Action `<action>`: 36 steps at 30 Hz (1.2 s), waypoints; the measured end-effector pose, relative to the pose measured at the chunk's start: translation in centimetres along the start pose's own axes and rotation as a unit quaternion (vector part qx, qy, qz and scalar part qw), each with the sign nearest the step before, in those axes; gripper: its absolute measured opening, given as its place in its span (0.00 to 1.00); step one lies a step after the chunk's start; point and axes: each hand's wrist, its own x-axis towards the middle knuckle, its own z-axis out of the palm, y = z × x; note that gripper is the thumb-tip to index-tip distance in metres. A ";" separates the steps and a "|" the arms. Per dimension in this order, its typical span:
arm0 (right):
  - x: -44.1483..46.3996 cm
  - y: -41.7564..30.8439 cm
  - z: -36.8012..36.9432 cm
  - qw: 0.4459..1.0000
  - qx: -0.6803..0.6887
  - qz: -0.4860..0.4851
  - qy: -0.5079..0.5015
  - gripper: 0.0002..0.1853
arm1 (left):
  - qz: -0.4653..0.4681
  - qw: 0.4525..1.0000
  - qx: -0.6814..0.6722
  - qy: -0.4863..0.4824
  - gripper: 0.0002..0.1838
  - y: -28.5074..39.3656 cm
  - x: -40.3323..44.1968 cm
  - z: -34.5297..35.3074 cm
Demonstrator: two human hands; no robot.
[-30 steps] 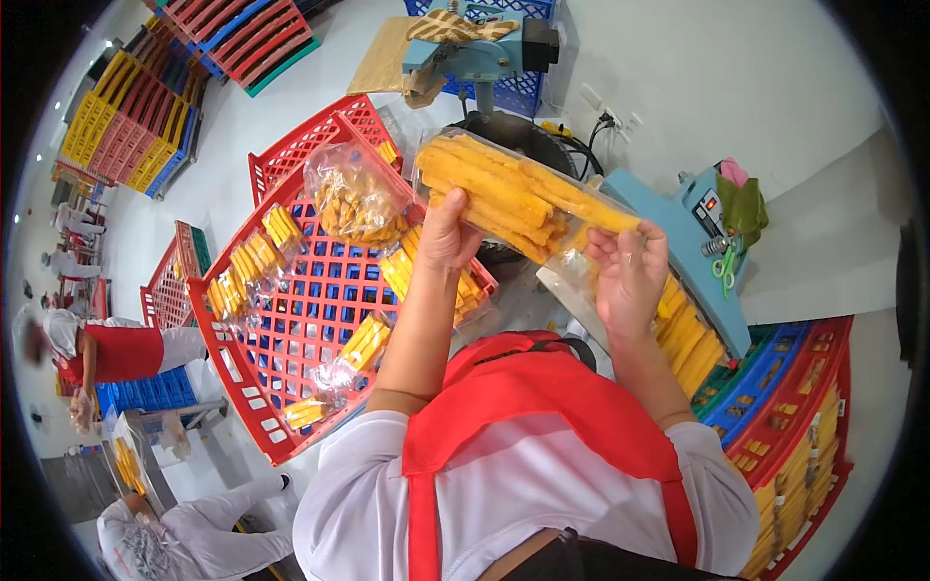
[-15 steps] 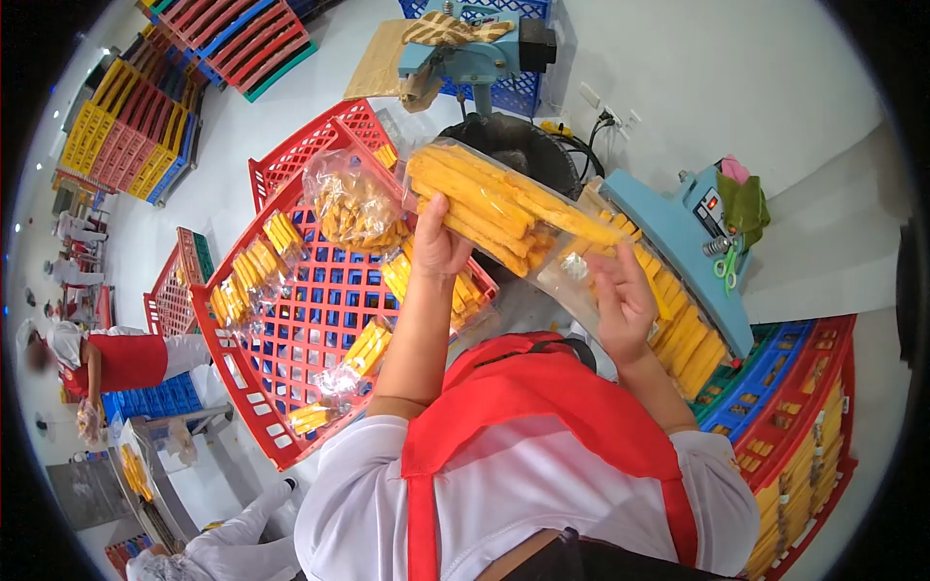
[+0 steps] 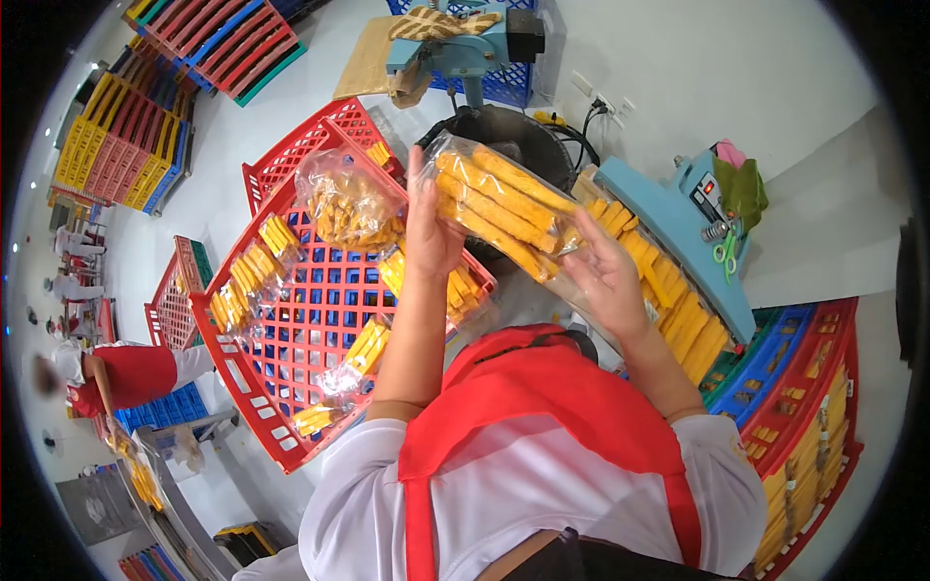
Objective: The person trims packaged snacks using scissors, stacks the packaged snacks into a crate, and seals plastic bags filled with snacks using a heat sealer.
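Between the two hands, held up partly over a dark round bin (image 3: pixel 552 155), is a clear bag (image 3: pixel 504 198) of long yellow strips. Its left end rests against the left hand (image 3: pixel 431 228), open with fingers straight; the right hand (image 3: pixel 610 281) grips its other end, fingers partly curled. More yellow strips (image 3: pixel 686 320) lie in a row alongside a blue machine (image 3: pixel 668 228) with green scissors (image 3: pixel 726 254) on it. Leftward, a red crate (image 3: pixel 254 405) holds small packs (image 3: pixel 254 268) and one bulging bag (image 3: pixel 351 205).
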 end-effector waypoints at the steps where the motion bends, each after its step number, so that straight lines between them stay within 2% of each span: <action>1: -0.2 -0.1 0.1 1.000 -0.001 0.001 0.003 0.28 | -0.003 1.000 0.000 -0.001 0.29 -0.1 0.0 -0.1; 3: -0.5 -0.3 0.3 0.988 0.126 0.086 0.003 0.29 | 0.008 0.990 0.131 -0.041 0.31 0.0 0.4 -0.5; 4: -0.5 -0.6 0.1 0.988 0.126 0.087 0.007 0.29 | -0.018 0.990 0.127 -0.063 0.30 0.2 0.4 -0.6; 6: -0.4 -1.4 -0.8 0.981 0.118 0.140 -0.056 0.30 | -0.033 0.990 0.120 -0.064 0.28 0.2 0.3 -0.3; 14: -0.7 0.3 -1.8 0.987 0.099 0.111 -0.060 0.31 | -0.025 0.985 0.146 -0.085 0.24 -0.4 0.1 0.0; 16: -1.0 0.6 -2.1 0.986 0.109 0.111 -0.060 0.31 | -0.038 0.989 0.110 -0.089 0.22 -1.1 0.6 -1.0; 18: -1.1 0.7 -2.1 0.966 0.217 0.114 -0.077 0.31 | -0.058 0.990 0.114 -0.063 0.22 -1.5 0.5 -1.2; 21: -1.4 -0.6 -3.0 0.953 0.260 0.104 -0.117 0.30 | -0.095 0.988 0.123 -0.010 0.20 -1.7 0.5 -1.4; 22: -1.7 0.1 -2.9 0.954 0.258 0.106 -0.113 0.30 | -0.113 0.987 0.115 -0.010 0.19 -1.9 0.5 -1.8; 24: -2.0 1.6 -2.6 0.976 0.198 0.031 -0.083 0.30 | -0.143 0.983 0.117 -0.009 0.18 -2.0 0.7 -1.8; 25: -2.1 1.4 -2.9 0.980 0.184 0.034 -0.065 0.30 | -0.155 0.980 0.123 -0.012 0.23 -2.5 0.8 -2.8; 27: -2.1 0.2 -3.8 0.984 0.150 0.055 -0.083 0.28 | -0.194 0.973 0.116 -0.057 0.25 -2.4 0.5 -2.5; 28: -2.2 -0.3 -4.6 0.986 0.135 0.065 -0.078 0.27 | -0.183 0.968 0.149 -0.082 0.24 -2.7 0.3 -2.4; 30: -1.9 -0.7 -6.4 0.988 -0.027 -0.024 -0.153 0.22 | -0.191 0.976 0.103 -0.031 0.22 -3.5 0.3 -3.5; 31: -1.9 -1.6 -7.9 0.990 0.002 0.076 -0.115 0.17 | -0.200 0.977 0.070 0.003 0.22 -3.8 0.5 -4.2; 32: -2.0 -2.1 -10.0 0.981 0.034 0.172 -0.081 0.13 | -0.204 0.976 0.071 -0.001 0.22 -3.7 0.7 -4.0; 34: -2.2 0.8 -15.0 0.974 0.111 0.142 0.139 0.11 | -0.176 0.979 0.083 0.056 0.20 -3.1 1.0 -3.7; 35: -1.8 1.1 -17.0 0.952 0.022 0.174 0.251 0.11 | -0.172 0.980 0.083 0.057 0.20 -2.9 1.2 -3.8; 36: -2.1 3.4 -19.5 0.925 -0.113 0.186 0.312 0.14 | -0.178 0.980 0.070 0.052 0.19 -2.6 1.3 -4.0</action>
